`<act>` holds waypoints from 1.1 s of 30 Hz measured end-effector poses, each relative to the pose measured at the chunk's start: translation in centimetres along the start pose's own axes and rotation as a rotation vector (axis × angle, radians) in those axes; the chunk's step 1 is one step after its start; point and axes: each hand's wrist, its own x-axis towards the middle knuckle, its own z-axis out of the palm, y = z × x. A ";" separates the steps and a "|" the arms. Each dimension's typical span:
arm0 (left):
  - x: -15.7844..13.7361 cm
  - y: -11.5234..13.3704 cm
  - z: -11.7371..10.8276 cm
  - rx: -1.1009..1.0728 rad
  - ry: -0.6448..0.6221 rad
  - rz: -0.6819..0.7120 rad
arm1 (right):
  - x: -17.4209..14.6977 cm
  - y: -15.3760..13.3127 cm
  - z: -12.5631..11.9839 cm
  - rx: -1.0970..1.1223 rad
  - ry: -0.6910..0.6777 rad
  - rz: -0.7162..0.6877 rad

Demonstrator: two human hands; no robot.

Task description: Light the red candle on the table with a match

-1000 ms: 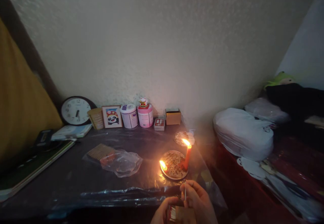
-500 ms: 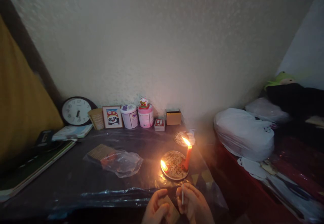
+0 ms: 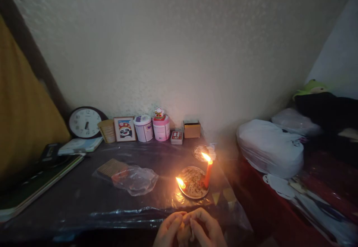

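Left hand (image 3: pixel 167 232), right hand (image 3: pixel 205 229) clenched together, contents hidden; dim plastic-covered table (image 3: pixel 84 195), candle (image 3: pixel 207 172) lit

I am seeing a red candle (image 3: pixel 207 175) burning with an orange-yellow flame on a speckled cream plate (image 3: pixel 192 182). The tabletop (image 3: pixel 84 195) is showing dark grey. A pink tin (image 3: pixel 161 127) and a white-and-purple tin (image 3: pixel 143 128) are standing behind.

We're in a dim room, lit mostly by the tall red candle (image 3: pixel 207 172) and a smaller flame (image 3: pixel 180 182) on the round patterned plate (image 3: pixel 192 193). Warm glow spills over the dark plastic-covered desk (image 3: pixel 84 198), glinting along its front edge. Corners sink into grainy shadow and lines bend at the edges.
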 end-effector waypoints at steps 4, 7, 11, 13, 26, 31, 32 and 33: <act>-0.4 0.3 0.5 -0.004 -0.102 0.029 | -0.1 -1.4 -0.4 0.020 0.097 0.034; -0.6 0.4 0.7 0.010 -0.165 0.071 | 0.0 -2.3 -0.7 0.002 0.122 0.054; -0.7 0.4 0.6 -0.003 -0.205 0.106 | 0.0 -2.8 -0.9 0.001 0.089 0.051; -0.8 0.6 0.6 -0.012 -0.215 0.101 | -0.1 -2.7 -0.9 0.010 0.094 0.045; -0.5 0.5 0.3 -0.140 -0.097 0.032 | -0.3 -2.8 -0.3 0.183 0.033 0.161; -0.4 0.1 0.3 -0.089 0.044 0.036 | 0.2 -2.6 -1.2 0.081 0.079 0.144; -0.4 0.1 0.3 -0.034 0.041 0.034 | 0.3 -2.4 -1.3 0.066 0.113 0.129; -0.6 0.0 0.3 0.035 0.019 0.033 | 0.3 -2.2 -1.4 0.039 0.154 0.105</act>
